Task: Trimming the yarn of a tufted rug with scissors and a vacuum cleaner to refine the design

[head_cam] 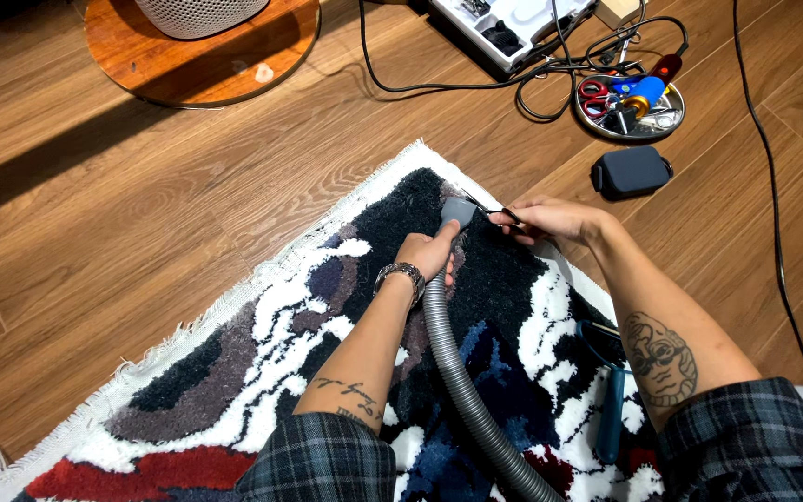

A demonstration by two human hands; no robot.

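Observation:
A tufted rug (pixel 262 372) in black, white, grey, blue and red lies on the wooden floor. My left hand (pixel 429 253), with a metal bracelet on the wrist, grips the grey vacuum hose (pixel 462 381) just behind its nozzle (pixel 457 212), which rests on the black pile near the rug's far edge. My right hand (pixel 550 220) holds small dark scissors (pixel 493 210) with the blades pointing at the nozzle tip. Both hands sit close together over the black area.
A blue-handled tool (pixel 611 409) lies on the rug by my right forearm. Beyond the rug are a dark pouch (pixel 631 171), a round metal tray (pixel 671 116) of tools, black cables (pixel 476 85), a white case (pixel 513 23) and a round wooden base (pixel 197 65).

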